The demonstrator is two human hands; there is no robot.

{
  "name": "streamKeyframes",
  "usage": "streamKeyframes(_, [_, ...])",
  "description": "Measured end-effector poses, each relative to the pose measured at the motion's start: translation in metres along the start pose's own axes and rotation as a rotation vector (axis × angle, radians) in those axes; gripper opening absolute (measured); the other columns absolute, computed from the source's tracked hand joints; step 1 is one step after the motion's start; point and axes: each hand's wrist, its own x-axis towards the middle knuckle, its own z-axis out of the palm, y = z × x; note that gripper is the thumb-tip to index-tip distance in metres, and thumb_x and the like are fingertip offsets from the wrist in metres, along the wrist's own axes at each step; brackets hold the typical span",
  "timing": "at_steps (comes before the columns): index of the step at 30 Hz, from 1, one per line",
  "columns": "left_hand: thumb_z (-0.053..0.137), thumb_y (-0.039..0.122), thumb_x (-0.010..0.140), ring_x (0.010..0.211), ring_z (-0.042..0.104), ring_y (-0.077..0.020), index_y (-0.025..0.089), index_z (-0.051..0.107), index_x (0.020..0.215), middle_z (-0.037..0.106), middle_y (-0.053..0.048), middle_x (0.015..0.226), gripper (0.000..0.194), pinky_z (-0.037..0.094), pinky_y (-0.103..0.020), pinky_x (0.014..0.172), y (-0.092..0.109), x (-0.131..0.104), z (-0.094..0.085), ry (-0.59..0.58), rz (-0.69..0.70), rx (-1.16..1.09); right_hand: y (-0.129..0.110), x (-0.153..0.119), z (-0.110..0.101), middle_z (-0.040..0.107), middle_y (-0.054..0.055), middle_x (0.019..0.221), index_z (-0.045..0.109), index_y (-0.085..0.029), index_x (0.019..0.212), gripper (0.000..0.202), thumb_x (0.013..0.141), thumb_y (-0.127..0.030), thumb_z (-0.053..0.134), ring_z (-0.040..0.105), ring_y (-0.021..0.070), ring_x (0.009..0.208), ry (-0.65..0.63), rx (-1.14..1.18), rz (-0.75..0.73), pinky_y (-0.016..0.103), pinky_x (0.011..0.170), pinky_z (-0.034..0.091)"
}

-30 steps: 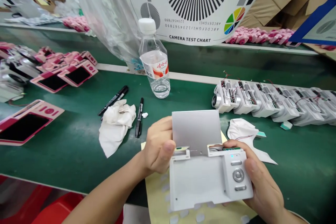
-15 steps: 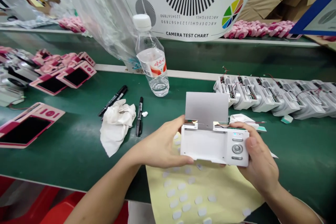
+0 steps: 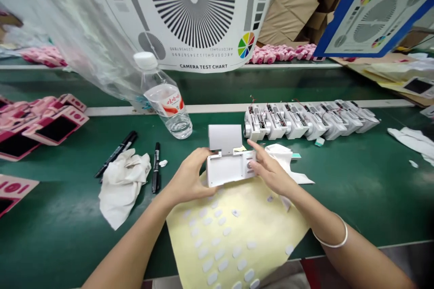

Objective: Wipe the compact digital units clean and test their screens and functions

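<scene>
Left hand [image 3: 194,176] grips the left end of the white camera housing [image 3: 226,169], right hand [image 3: 271,170] the button end. Housing is above the yellow sheet [image 3: 233,235], its flat panel [image 3: 225,137] raised. Row of white units [image 3: 305,119] behind, bottle [image 3: 169,104] back left, crumpled cloth [image 3: 122,185] left.

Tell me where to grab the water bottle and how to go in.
I'd wrap a hand around the labelled body of the water bottle, coming from its right: it stands capped, with a rounded body, and green tabletop shows on that side, while clear plastic sheeting hangs close on its left.
</scene>
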Motion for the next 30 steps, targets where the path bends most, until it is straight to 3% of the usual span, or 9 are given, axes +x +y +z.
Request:
streamKeyframes(3, [0.064, 0.025, 0.055, 0.089, 0.055, -0.0252, 0.014, 0.051, 0.096, 0.056, -0.008, 0.095, 0.044, 0.047, -0.038, 0.078, -0.005, 0.001, 0.000, 0.003, 0.010, 0.074, 0.000, 0.001, -0.022, 0.068, 0.006, 0.098, 0.055, -0.021, 0.118, 0.036, 0.084, -0.028, 0.044, 0.065, 0.0159, 0.079, -0.011, -0.218, 0.021, 0.030, 0.071, 0.052])
streamKeyframes(9, [0.066, 0.026, 0.054, 0.103, 0.051, -0.0288, 0.016, 0.051, 0.101, 0.053, -0.010, 0.108, 0.050, 0.044, -0.042, 0.089, -0.004, 0.001, 0.002, -0.041, 0.013, 0.087, 0.020, 0.005, -0.053, 0.069, 0.011, 0.084, 0.069, -0.017, 0.082, 0.022, 0.060, -0.015, 0.067, 0.061, 0.0276, 0.083, 0.311, -0.451, 0.131, 0.040, 0.073, 0.047])
streamKeyframes(11, [0.066, 0.026, 0.055, 0.105, 0.051, -0.0286, 0.017, 0.050, 0.103, 0.052, -0.010, 0.112, 0.052, 0.044, -0.041, 0.090, -0.004, 0.001, 0.004, -0.049, 0.019, 0.069, 0.019, 0.004, -0.055, 0.068, 0.009, 0.075, 0.068, -0.017, 0.072, 0.009, 0.065, -0.015, 0.063, 0.061, 0.0250, 0.075, 0.402, -0.471, 0.129, 0.038, 0.070, 0.047])
streamKeyframes(15, [0.065, 0.024, 0.057, 0.099, 0.055, -0.0248, 0.017, 0.049, 0.102, 0.055, -0.009, 0.108, 0.048, 0.047, -0.036, 0.084, -0.005, 0.002, 0.007, -0.046, 0.026, 0.020, -0.004, -0.008, -0.043, 0.067, 0.011, 0.088, 0.065, -0.014, 0.089, 0.024, 0.085, -0.024, 0.043, 0.060, 0.0203, 0.077, 0.643, -0.454, 0.028, 0.035, 0.071, 0.047])
streamKeyframes(17, [0.066, 0.024, 0.057, 0.095, 0.057, -0.0244, 0.016, 0.049, 0.100, 0.057, -0.008, 0.104, 0.047, 0.048, -0.035, 0.082, -0.006, 0.002, 0.008, -0.036, 0.024, 0.009, -0.016, -0.013, -0.022, 0.067, 0.008, 0.082, 0.066, -0.014, 0.086, 0.022, 0.084, -0.026, 0.048, 0.060, 0.0164, 0.068, 0.601, -0.417, -0.089, 0.029, 0.062, 0.049])
streamKeyframes(19, [0.066, 0.024, 0.056, 0.093, 0.057, -0.0241, 0.016, 0.049, 0.100, 0.058, -0.008, 0.101, 0.048, 0.048, -0.035, 0.080, -0.006, 0.001, 0.010, -0.026, 0.021, 0.003, -0.024, -0.014, 0.006, 0.068, 0.007, 0.076, 0.067, -0.013, 0.085, 0.017, 0.082, -0.019, 0.052, 0.061, 0.0150, 0.065, 0.424, -0.376, -0.283, 0.026, 0.061, 0.050])
streamKeyframes(23, [0.065, 0.023, 0.055, 0.089, 0.059, -0.0226, 0.017, 0.048, 0.099, 0.059, -0.006, 0.096, 0.048, 0.049, -0.034, 0.078, -0.008, -0.001, 0.013, -0.009, 0.026, -0.009, -0.029, -0.009, 0.056, 0.069, 0.008, 0.087, 0.067, -0.011, 0.093, 0.023, 0.079, -0.005, 0.050, 0.064, 0.0172, 0.082, 0.291, -0.406, -0.358, 0.026, 0.073, 0.052])
streamKeyframes(26, [0.064, 0.022, 0.054, 0.092, 0.059, -0.0238, 0.017, 0.048, 0.102, 0.059, -0.006, 0.100, 0.050, 0.049, -0.034, 0.079, -0.010, -0.002, 0.016, 0.000, 0.041, -0.013, -0.033, -0.007, 0.073, 0.067, 0.006, 0.094, 0.062, -0.011, 0.100, 0.025, 0.080, -0.003, 0.049, 0.062, 0.0145, 0.088, 0.195, -0.463, -0.376, 0.025, 0.076, 0.051])
streamKeyframes(30, [0.064, 0.020, 0.053, 0.094, 0.059, -0.0248, 0.018, 0.050, 0.103, 0.060, -0.007, 0.101, 0.053, 0.049, -0.035, 0.081, -0.012, -0.001, 0.019, 0.013, 0.052, 0.004, -0.036, -0.009, 0.074, 0.064, 0.004, 0.089, 0.061, -0.012, 0.090, 0.010, 0.081, -0.016, 0.057, 0.059, 0.0166, 0.090, 0.081, -0.615, -0.384, 0.034, 0.078, 0.049])
